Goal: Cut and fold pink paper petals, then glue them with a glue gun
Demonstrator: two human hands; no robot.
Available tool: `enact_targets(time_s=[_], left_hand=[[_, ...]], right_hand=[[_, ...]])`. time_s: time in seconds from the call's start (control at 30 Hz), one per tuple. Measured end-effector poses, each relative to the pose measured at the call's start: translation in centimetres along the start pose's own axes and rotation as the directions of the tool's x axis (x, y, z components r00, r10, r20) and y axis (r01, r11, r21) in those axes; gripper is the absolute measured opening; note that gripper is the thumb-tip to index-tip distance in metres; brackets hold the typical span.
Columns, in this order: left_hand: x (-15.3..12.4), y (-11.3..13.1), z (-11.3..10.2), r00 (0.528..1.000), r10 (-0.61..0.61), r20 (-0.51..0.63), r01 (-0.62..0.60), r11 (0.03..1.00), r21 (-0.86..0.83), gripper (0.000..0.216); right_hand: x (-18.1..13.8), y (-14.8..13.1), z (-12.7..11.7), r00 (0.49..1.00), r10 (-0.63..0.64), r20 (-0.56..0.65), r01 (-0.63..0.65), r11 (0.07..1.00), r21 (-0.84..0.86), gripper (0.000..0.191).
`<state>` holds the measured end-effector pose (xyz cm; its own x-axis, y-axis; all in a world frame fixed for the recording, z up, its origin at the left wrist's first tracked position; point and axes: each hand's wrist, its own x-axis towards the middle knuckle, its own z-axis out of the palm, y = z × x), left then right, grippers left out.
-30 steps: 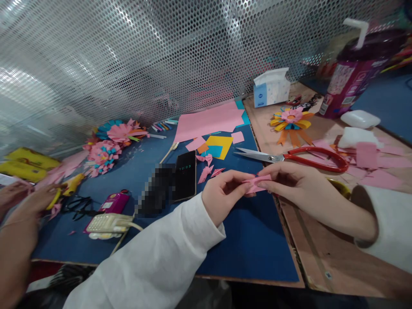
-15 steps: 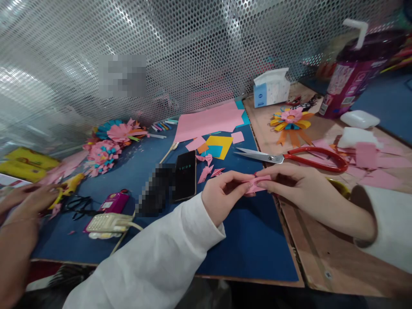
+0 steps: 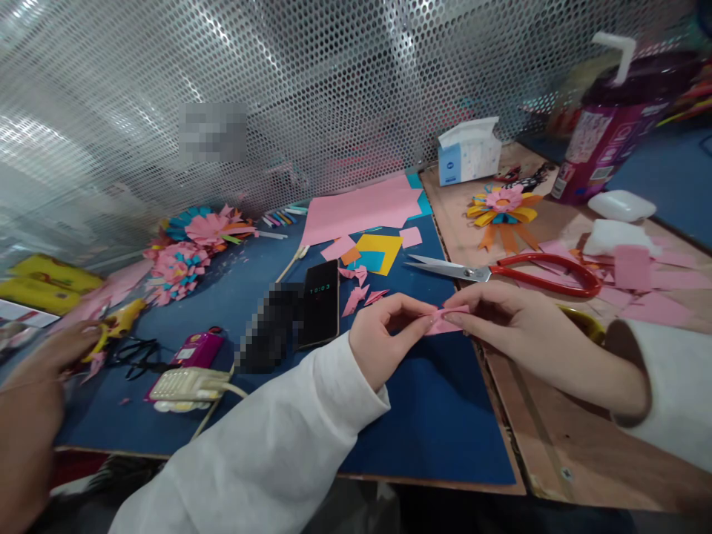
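Observation:
Between both hands, above the blue table surface, is a small folded piece of pink paper (image 3: 446,320). My left hand (image 3: 386,334) pinches its left end between thumb and fingers. At the other end, my right hand (image 3: 509,319) pinches it too, thumb below and fingers above. Fingertips hide parts of the paper. Just beyond my right hand lie open scissors (image 3: 548,271) with red handles. Small folded pink pieces (image 3: 354,299) rest left of my left hand, beside a phone (image 3: 319,304). Yellow paper (image 3: 383,252) and a blue piece (image 3: 364,262) lie farther back.
A co-worker's hand (image 3: 61,348) holds yellow-handled scissors (image 3: 100,345) at the far left. Paper flowers (image 3: 176,268), a power strip (image 3: 189,386) with a cable and pink sheets (image 3: 356,211) lie about. A purple cup (image 3: 598,141) and tissue pack (image 3: 470,152) stand right.
The pink paper has turned slightly in my fingertips and more of its flat edge shows. My hands have barely shifted. At left, one of the co-worker's hands has moved away from the scissors.

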<state>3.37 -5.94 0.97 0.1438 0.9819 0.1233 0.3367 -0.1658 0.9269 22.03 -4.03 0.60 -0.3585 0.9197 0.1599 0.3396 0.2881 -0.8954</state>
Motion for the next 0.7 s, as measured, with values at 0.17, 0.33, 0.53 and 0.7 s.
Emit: enact_targets(time_s=[0.17,0.33,0.53,0.7], left_hand=[[-0.01,-0.16,-0.07,1.000,0.025,-0.002,-0.025,1.000,0.007,0.016],[-0.14,-0.04,-0.11,0.999,0.044,0.000,-0.044,0.999,0.022,0.018],[-0.39,0.33,-0.02,0.998,0.056,0.010,-0.056,0.998,0.020,0.016],[-0.49,0.48,0.10,0.997,0.081,0.016,-0.081,0.996,0.031,0.013]], right_hand=[[0.06,0.39,-0.05,1.000,-0.003,0.025,0.003,1.000,-0.015,0.037],[0.09,0.30,-0.37,0.971,0.047,0.233,-0.044,0.999,-0.017,0.036],[0.08,-0.07,-0.41,0.916,0.089,0.390,-0.154,0.978,0.138,0.037],[-0.10,-0.40,-0.40,0.910,0.103,0.403,-0.171,0.975,0.138,0.035]])
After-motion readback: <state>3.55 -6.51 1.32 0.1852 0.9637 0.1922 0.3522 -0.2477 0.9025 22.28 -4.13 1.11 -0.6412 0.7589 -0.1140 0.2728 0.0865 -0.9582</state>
